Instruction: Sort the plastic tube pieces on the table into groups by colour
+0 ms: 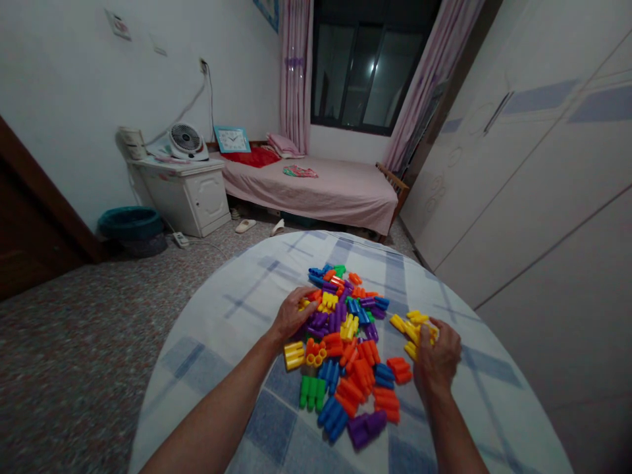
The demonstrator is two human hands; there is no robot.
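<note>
A pile of coloured plastic tube blocks [348,349] lies on a round table covered with a blue-and-white checked cloth [237,316]. My left hand [292,315] rests on the pile's left side, fingers spread over yellow and purple pieces. My right hand [437,355] is at the pile's right edge, curled around a cluster of joined yellow blocks [411,324]. Orange, blue, green and purple pieces lie between my forearms.
A pink-covered bed [336,187] stands beyond the table under a dark window. A white bedside cabinet [190,194] with a fan sits at the left, a teal basin [129,222] beside it. White wardrobe doors [543,197] line the right.
</note>
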